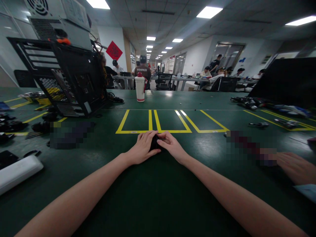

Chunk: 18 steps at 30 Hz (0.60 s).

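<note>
Small black object [155,142] is held between both hands over the green table [158,197], just on the near side of the yellow tape outlines [133,132]. It is mostly covered by fingers, so its type can't be told. Its left side is cupped by the left hand [142,148], thumb nearest the wearer; its right side seems pinched by the right hand [171,145]. It is probably best steadied by the left and worked lightly by the right fingertips, kept low so any slip is harmless. Hard squeezing should be avoided.
</note>
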Each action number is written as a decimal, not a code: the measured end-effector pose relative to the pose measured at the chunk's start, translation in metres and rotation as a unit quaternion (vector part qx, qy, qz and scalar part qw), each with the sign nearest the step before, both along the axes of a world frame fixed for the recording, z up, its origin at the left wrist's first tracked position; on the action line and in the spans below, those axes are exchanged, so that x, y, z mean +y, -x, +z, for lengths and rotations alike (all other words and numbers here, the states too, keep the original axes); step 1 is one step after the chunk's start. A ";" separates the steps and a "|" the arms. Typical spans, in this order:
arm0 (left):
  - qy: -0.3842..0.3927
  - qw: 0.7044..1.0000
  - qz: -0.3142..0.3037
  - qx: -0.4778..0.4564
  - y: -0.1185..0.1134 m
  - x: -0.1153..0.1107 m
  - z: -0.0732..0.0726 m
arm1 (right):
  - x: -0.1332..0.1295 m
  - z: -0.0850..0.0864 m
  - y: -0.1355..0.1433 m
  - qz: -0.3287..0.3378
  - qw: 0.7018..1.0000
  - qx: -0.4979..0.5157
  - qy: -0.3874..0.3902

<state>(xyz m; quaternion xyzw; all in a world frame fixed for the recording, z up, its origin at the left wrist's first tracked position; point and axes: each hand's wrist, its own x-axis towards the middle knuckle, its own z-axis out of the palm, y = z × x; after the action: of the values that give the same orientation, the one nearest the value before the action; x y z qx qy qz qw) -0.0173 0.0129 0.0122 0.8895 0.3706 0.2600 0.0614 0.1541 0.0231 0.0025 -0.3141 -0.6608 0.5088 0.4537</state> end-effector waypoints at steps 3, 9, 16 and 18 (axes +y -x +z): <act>0.003 1.000 0.000 -0.006 0.000 0.000 0.000 | 0.002 -0.001 0.000 -0.009 1.000 -0.007 0.003; 0.015 1.000 -0.006 -0.025 -0.001 0.000 0.002 | 0.004 -0.001 -0.001 0.001 0.999 -0.025 0.024; -0.025 0.999 -0.010 -0.037 -0.001 0.001 -0.003 | -0.004 0.004 -0.001 0.029 0.999 0.001 0.015; -0.031 0.999 -0.012 -0.038 -0.002 0.001 -0.003 | -0.004 0.004 -0.001 0.021 1.000 -0.001 0.011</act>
<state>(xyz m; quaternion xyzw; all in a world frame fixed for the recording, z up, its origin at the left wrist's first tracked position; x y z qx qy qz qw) -0.0156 0.0136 0.0089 0.8850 0.3492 0.3037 0.0509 0.1547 0.0194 0.0063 -0.3056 -0.6621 0.5254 0.4385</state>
